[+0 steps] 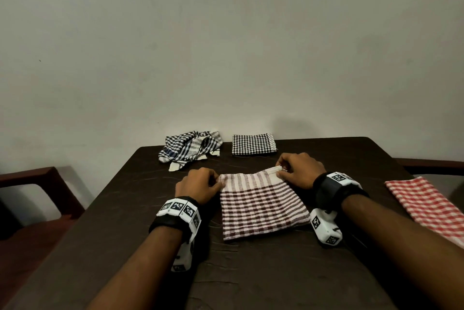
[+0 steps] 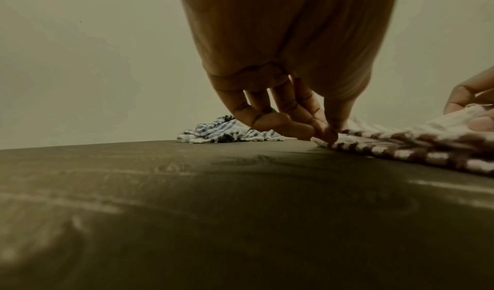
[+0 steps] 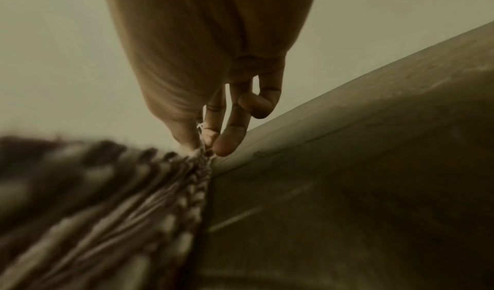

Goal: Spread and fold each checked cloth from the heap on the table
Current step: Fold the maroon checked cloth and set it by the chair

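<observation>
A brown-and-white checked cloth point(image 1: 261, 205) lies folded flat in the middle of the dark table point(image 1: 125, 221). My left hand point(image 1: 200, 185) pinches its far left corner, seen close in the left wrist view as the cloth point(image 2: 417, 146) under my left hand point(image 2: 324, 134). My right hand point(image 1: 298, 171) pinches the far right corner; in the right wrist view thumb and fingers of that hand point(image 3: 203, 144) grip the cloth's edge point(image 3: 149, 193). A crumpled heap of blue-and-black checked cloths point(image 1: 190, 150) lies behind, also visible as the heap point(image 2: 227, 134).
A folded black-and-white checked cloth point(image 1: 253, 144) sits at the back of the table beside the heap. A red-and-white checked cloth point(image 1: 426, 206) lies at the right edge. Wooden chair arms point(image 1: 42, 184) flank the table, and a plain wall stands close behind.
</observation>
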